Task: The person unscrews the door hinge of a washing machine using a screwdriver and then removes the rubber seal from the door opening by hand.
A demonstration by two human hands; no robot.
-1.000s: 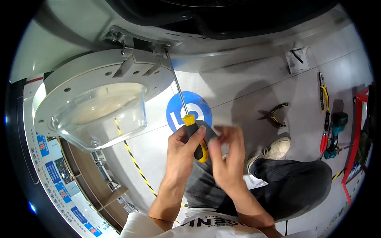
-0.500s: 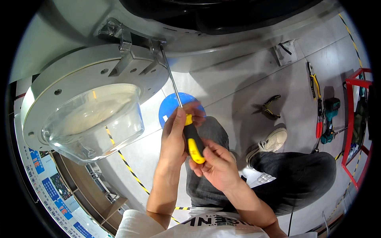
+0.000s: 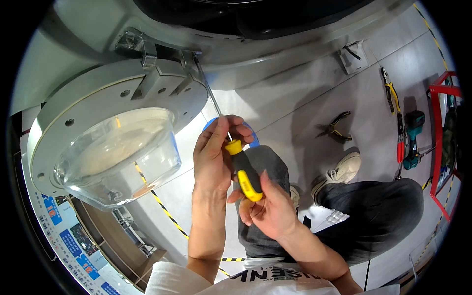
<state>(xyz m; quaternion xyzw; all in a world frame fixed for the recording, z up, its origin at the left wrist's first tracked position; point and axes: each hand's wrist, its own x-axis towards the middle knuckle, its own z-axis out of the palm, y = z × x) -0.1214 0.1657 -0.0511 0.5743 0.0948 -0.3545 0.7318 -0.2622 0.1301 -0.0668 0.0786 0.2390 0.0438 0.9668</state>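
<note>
A long screwdriver (image 3: 243, 169) with a yellow-and-black handle slants up to the metal hinge (image 3: 150, 55) of a round washing machine door. Its tip is at the hinge's right end, where the screw head is too small to make out. My left hand (image 3: 212, 155) is closed round the thin shaft just above the handle. Lower down, my right hand (image 3: 269, 209) has its thumb and fingers loosely round the butt of the handle. The door's grey ring (image 3: 49, 123) hangs open at the left, its clear glass bowl (image 3: 120, 157) bulging toward me.
On the tiled floor at right lie small pliers (image 3: 339, 126), larger yellow-handled pliers (image 3: 391, 93) and a teal power drill (image 3: 414, 132). A red-framed rack (image 3: 437, 147) stands at the far right. My bent legs and a beige shoe (image 3: 344, 169) are below the machine body (image 3: 270, 61).
My right hand has slipped slightly down and its fingers have loosened round the handle. The screwdriver's handle has shifted a little right and downward; its tip remains at the hinge.
</note>
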